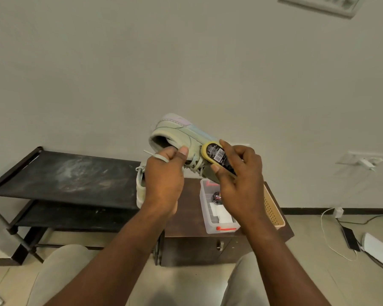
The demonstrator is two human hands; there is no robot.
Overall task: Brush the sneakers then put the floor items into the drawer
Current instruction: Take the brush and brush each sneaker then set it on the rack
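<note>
Head view: the left hand (164,180) is curled round the collar of a pale green sneaker (177,131). Its fingers are hooked into the shoe's opening, its thumb lies along the outside, and a loose lace end is draped over the knuckles. The sneaker is held up in the air on its side, above the back edge of the brown cabinet (186,246), with its opening turned to the left.

The right hand (239,180) pinches a shine sponge (216,154) between thumb and fingertips. The sponge is an oval with a black, barcoded back and a yellow foam rim. The foam lies against the sneaker's side, just beside the laces.

A second sneaker (140,188) shows partly behind the left wrist, at the right end of the black shoe rack's (64,175) top shelf.

On the cabinet top, a clear plastic box (205,217) with a red latch reaches to the front edge. It holds a round polish tin (217,196) and a white cloth (222,212). A yellow perforated basket (272,210) stands along the cabinet's right edge, partly hidden by the right forearm.

On the floor to the right, near the wall, lie a dark phone (351,238) on a white cable and a white pad-like thing (378,248) just beside it.
</note>
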